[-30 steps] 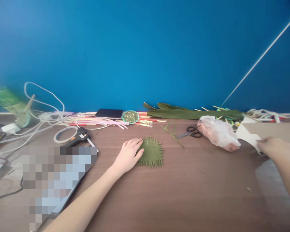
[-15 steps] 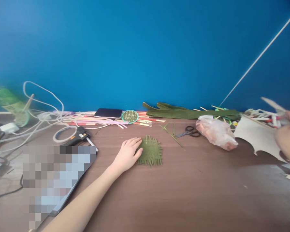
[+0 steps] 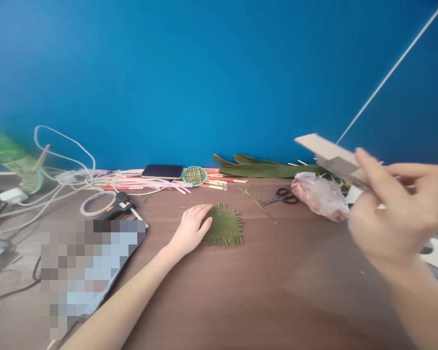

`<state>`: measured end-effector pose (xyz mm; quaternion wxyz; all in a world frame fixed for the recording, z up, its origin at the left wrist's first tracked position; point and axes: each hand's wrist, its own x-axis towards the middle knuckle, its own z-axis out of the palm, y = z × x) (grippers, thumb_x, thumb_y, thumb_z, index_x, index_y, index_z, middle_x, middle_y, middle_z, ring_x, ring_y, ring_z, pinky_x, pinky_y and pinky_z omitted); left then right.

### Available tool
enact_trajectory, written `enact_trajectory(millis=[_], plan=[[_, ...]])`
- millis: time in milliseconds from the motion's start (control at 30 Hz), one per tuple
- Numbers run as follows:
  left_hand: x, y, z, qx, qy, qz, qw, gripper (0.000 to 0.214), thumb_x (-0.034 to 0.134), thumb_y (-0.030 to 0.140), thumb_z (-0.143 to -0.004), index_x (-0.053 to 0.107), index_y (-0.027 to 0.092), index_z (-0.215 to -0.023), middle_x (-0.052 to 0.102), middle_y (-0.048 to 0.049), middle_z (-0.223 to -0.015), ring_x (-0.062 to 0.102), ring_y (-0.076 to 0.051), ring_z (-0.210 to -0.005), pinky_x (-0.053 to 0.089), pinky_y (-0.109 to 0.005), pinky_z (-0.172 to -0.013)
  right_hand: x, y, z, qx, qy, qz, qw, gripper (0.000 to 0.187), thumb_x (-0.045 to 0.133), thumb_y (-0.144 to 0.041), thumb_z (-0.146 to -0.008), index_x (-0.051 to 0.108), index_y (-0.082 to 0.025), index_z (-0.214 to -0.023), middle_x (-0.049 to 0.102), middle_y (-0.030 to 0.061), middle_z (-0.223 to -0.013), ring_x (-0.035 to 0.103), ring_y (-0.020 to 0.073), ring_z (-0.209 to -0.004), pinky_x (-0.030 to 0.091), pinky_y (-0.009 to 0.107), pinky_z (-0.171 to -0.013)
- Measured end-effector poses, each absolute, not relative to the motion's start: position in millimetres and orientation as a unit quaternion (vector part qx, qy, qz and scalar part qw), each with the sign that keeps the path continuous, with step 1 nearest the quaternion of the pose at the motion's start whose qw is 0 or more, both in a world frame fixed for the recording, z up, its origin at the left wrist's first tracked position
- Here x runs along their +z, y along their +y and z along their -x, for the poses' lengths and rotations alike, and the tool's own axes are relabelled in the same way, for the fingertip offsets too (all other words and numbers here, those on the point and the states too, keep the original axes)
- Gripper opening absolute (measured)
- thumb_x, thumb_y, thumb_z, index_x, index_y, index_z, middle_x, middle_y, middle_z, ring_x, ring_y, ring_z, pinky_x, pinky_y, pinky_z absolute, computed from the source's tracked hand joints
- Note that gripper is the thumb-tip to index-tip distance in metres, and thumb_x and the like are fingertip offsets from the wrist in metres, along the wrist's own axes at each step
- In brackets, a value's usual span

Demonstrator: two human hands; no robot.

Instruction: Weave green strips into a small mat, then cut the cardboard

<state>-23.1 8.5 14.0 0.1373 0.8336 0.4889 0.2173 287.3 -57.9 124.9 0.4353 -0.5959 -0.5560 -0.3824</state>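
Note:
My left hand (image 3: 190, 229) lies flat with its fingers stretched out, its fingertips on the left edge of a small woven mat of green leaf strips (image 3: 226, 225). The mat's strip ends stick out around its border. Over on the right, my right hand (image 3: 397, 214) is raised above the table, fingers closed around a piece of pale cardboard (image 3: 326, 151). The cardboard is tilted, white on top and greyer below; its near end is hidden by the fingers. Loose leaf strips (image 3: 257, 198) and black-handled scissors (image 3: 284, 195) rest beyond the mat.
A clear plastic bag (image 3: 319, 195) and long green leaves (image 3: 266, 169) lie toward the blue wall. Further left are a phone (image 3: 163, 171), a round teal-rimmed woven piece (image 3: 194, 176), a tape roll (image 3: 97, 203), a glue gun (image 3: 120, 204), white cables and a pixelated device (image 3: 105, 272).
My right hand has swung from the far right edge toward the middle, bringing the pale cardboard over the plastic bag. My left hand stays on the mat; the view has shifted slightly.

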Motion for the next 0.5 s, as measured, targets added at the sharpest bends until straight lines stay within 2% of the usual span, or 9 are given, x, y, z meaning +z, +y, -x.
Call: enact_trajectory(millis=[100,167,267,367,500], plan=[[26.7,2.7,20.1,0.249,0.489,-0.824,0.144,0.041,0.032,0.031,-0.09,0.052,0.017,-0.122,0.055,-0.0091,-0.127,0.042,-0.023,-0.123,0.029,-0.043,-0.105,116.5,-62.8,-257.6,-0.42,-0.59,0.533,0.437,0.061,0.042,-0.001,-0.077,0.052,-0.037,-0.125,0.052,0.007,-0.08,0.053,0.0239,-0.08,0.038,0.044,-0.073],[39.0,-4.6,15.9,0.272,0.484,-0.812,0.181,0.039,0.033,0.032,-0.089,0.055,0.018,-0.119,0.057,-0.0073,-0.125,0.044,-0.022,-0.121,0.029,-0.042,-0.106,109.8,-67.6,-243.3,-0.389,-0.618,0.536,0.424,0.057,0.04,-0.001,-0.079,0.053,-0.034,-0.123,0.054,0.0062,-0.08,0.052,0.0224,-0.077,0.037,0.04,-0.07],[54.4,-16.9,6.5,0.285,0.487,-0.76,0.323,0.039,0.033,0.038,-0.09,0.059,0.021,-0.113,0.061,-0.0055,-0.12,0.05,-0.022,-0.116,0.032,-0.04,-0.105,99.3,-78.8,-226.3,-0.317,-0.679,0.537,0.386,0.053,0.038,-0.002,-0.081,0.055,-0.031,-0.121,0.057,0.0072,-0.085,0.051,0.0207,-0.073,0.035,0.037,-0.066],[57.0,-24.6,-5.2,0.29,0.45,-0.685,0.495,0.042,0.036,0.046,-0.089,0.061,0.02,-0.111,0.059,-0.0064,-0.124,0.049,-0.023,-0.119,0.031,-0.04,-0.106,89.0,-91.6,-208.8,-0.264,-0.738,0.5,0.368,0.052,0.038,0.0,-0.08,0.057,-0.03,-0.118,0.062,0.0065,-0.089,0.048,0.0206,-0.072,0.033,0.036,-0.063],[50.8,-27.7,-20.6,0.295,0.361,-0.523,0.714,0.047,0.039,0.049,-0.088,0.056,0.013,-0.114,0.064,-0.0135,-0.112,0.063,-0.024,-0.099,0.046,-0.038,-0.09,74.8,-104.5,-182.9,-0.207,-0.803,0.444,0.34,0.048,0.038,0.0,-0.08,0.06,-0.025,-0.114,0.066,0.0054,-0.088,0.049,0.0193,-0.07,0.033,0.035,-0.06]])
